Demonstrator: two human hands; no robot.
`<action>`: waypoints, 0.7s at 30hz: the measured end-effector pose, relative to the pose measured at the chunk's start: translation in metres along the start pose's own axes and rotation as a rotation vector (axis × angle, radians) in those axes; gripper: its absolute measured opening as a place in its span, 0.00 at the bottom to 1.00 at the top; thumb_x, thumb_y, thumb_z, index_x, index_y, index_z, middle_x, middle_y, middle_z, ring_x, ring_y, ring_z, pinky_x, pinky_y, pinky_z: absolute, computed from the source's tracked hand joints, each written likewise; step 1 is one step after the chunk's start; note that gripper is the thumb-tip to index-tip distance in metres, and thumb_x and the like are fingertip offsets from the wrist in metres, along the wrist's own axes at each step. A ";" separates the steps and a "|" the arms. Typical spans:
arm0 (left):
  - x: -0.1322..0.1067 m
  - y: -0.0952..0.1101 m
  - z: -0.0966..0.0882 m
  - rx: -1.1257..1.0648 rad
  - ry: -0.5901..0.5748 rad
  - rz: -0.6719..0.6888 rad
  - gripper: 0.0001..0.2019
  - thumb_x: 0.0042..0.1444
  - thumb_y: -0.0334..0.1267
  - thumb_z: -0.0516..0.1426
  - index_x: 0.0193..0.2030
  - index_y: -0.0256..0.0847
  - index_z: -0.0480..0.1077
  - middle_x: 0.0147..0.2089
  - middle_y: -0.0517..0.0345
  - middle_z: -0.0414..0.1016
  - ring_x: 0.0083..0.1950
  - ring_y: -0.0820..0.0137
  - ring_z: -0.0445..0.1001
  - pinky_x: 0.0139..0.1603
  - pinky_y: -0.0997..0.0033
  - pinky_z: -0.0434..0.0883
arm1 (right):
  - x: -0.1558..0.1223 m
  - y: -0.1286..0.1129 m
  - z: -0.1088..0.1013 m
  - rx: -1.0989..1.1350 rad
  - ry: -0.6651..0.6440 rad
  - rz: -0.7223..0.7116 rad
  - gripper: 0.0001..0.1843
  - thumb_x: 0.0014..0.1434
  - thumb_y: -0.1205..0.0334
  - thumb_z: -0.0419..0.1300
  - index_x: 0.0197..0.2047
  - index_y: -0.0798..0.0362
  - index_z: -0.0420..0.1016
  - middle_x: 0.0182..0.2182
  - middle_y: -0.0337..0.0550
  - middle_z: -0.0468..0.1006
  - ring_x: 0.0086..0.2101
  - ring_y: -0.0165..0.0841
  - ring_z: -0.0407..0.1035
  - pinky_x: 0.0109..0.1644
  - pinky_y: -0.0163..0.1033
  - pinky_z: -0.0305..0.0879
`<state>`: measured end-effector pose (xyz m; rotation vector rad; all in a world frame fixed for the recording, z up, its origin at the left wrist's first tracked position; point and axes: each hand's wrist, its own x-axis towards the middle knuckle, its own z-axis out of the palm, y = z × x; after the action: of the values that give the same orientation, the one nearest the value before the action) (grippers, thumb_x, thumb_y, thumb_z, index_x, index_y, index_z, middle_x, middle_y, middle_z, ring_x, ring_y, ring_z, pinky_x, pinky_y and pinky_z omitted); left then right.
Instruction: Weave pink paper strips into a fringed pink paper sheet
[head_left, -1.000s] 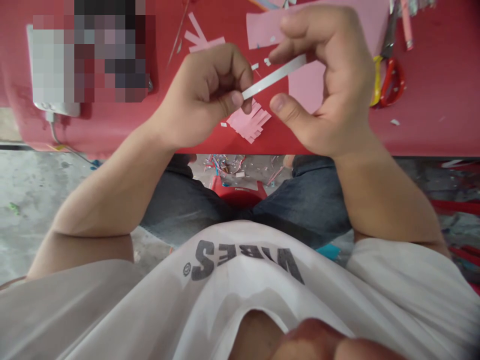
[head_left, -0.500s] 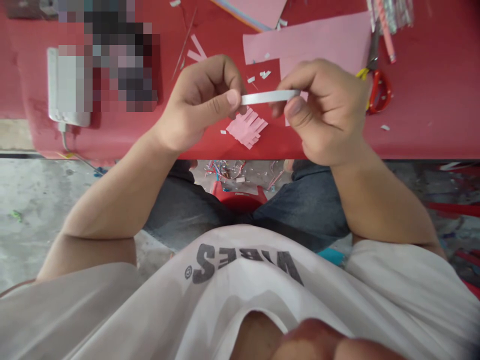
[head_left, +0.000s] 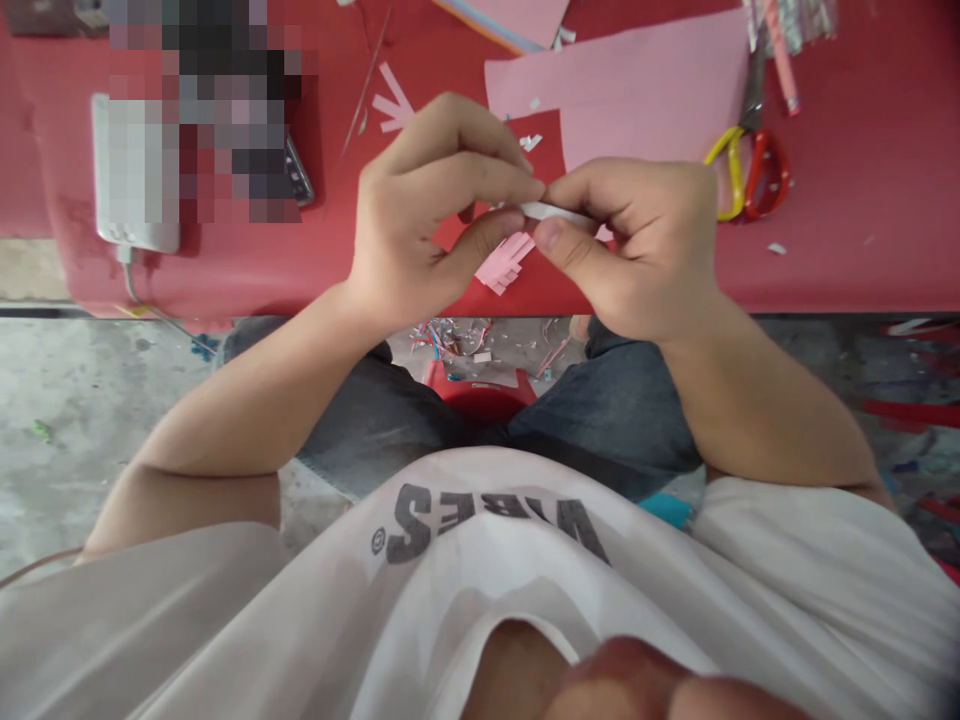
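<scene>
A narrow white strip [head_left: 556, 213], which looks like paper or tape, stretches between my hands above the red table. My left hand [head_left: 431, 220] pinches its left end between thumb and fingertips. My right hand [head_left: 637, 240] grips the other end, thumb along the near side and forefinger curled behind. The fingertips of both hands nearly meet, so only a short length of the strip shows. Below them lies a small pink paper piece with fringed cuts [head_left: 504, 264], partly hidden by my left hand.
Pink paper sheets [head_left: 637, 80] lie beyond my hands. Scissors with yellow and red handles [head_left: 766, 175] rest at the right, near a pink stick [head_left: 781, 60]. Cut pink strips [head_left: 394, 98] are on the left. A white device with a cable [head_left: 136, 175] sits further left. Scraps litter the floor.
My left hand has moved right along the strip, toward my right hand, and its fingers now arch over it. Less of the strip shows. My right hand has turned and lowered slightly.
</scene>
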<state>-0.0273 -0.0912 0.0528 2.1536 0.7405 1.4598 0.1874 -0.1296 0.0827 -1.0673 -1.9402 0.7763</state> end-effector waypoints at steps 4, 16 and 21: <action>0.001 -0.001 0.000 -0.007 0.035 0.060 0.06 0.63 0.46 0.64 0.43 0.53 0.83 0.42 0.53 0.82 0.37 0.64 0.77 0.32 0.64 0.71 | 0.001 -0.001 0.000 0.050 -0.013 -0.008 0.06 0.68 0.59 0.62 0.39 0.48 0.79 0.28 0.36 0.72 0.29 0.30 0.61 0.34 0.40 0.57; -0.006 -0.002 0.024 -0.123 0.258 -0.122 0.33 0.51 0.73 0.60 0.57 0.57 0.65 0.50 0.53 0.66 0.30 0.74 0.65 0.24 0.67 0.54 | -0.002 -0.002 0.005 0.015 0.099 0.006 0.12 0.72 0.52 0.55 0.40 0.44 0.78 0.25 0.36 0.72 0.26 0.33 0.65 0.38 0.45 0.63; -0.013 0.002 0.022 -0.101 0.273 -0.105 0.34 0.55 0.63 0.63 0.66 0.61 0.62 0.66 0.52 0.62 0.51 0.62 0.73 0.27 0.65 0.64 | -0.005 -0.002 0.008 -0.324 0.105 -0.087 0.12 0.71 0.52 0.54 0.38 0.43 0.75 0.26 0.37 0.74 0.32 0.37 0.71 0.47 0.49 0.69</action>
<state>-0.0107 -0.1024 0.0369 1.8335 0.8397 1.7155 0.1813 -0.1358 0.0791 -1.1772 -2.0502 0.3568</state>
